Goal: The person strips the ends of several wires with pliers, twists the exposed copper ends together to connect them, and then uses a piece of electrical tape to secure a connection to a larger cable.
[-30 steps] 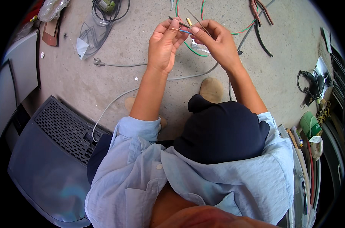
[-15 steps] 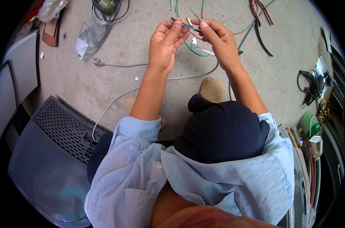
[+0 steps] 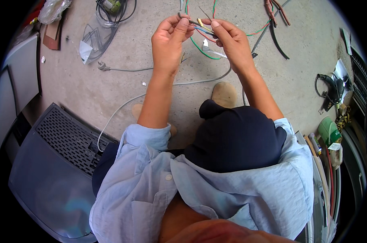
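Observation:
In front of me, over the floor, my left hand [image 3: 167, 46] pinches the end of a thin black wire [image 3: 195, 22] between thumb and fingers. That wire runs across to my right hand [image 3: 235, 44], whose thumb and forefinger press on a small bundle of wires. A blue wire [image 3: 203, 30] and a short yellow wire [image 3: 202, 23] stick out of that grip towards my left hand. Where the wires join inside the right fingers is hidden. Below the hands a grey cable [image 3: 199, 82] curves over the floor.
Green and red wires [image 3: 199, 46] lie just beyond my hands. A grey plug [image 3: 103, 66] rests on the floor at left, near coiled clear tubing [image 3: 106, 42]. A dark perforated panel [image 3: 66, 133] stands left. At right are a black tool [image 3: 333, 89] and a green container [image 3: 329, 130].
My left hand has shifted a little to the left, and the gap between the hands is wider. The wires between them are more spread out.

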### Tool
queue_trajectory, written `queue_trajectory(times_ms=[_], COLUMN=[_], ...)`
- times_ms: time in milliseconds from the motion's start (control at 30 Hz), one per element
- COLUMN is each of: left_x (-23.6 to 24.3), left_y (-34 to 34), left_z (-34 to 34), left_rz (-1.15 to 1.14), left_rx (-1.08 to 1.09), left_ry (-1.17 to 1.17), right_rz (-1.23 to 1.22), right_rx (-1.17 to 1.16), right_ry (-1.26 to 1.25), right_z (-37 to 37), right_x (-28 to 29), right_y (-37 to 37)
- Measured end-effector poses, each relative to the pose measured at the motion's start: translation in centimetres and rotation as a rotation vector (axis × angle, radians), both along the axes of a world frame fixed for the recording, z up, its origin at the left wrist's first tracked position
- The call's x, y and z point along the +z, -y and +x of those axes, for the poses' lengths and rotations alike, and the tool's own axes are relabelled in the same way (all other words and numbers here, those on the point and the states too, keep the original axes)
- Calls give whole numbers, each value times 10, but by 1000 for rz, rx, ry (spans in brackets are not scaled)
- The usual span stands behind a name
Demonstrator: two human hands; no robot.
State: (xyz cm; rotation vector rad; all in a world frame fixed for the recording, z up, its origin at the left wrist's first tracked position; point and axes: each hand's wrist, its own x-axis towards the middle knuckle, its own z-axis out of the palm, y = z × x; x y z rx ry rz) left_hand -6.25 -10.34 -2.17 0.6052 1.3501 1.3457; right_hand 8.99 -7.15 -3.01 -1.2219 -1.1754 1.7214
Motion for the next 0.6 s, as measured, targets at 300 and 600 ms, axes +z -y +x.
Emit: queue_trajectory(times_ms=[300,600], left_x=[0,5], left_y=[-1,2], left_z=[-12,-7], left_rz=[-14,-31], left_rx=[-224,-284], left_ry=[-50,45], right_rz=[-131,-229], right_rx=[60,38], right_ry=[1,-52], right_z=[-2,0], right_x=[-1,-9], right_y=[2,1])
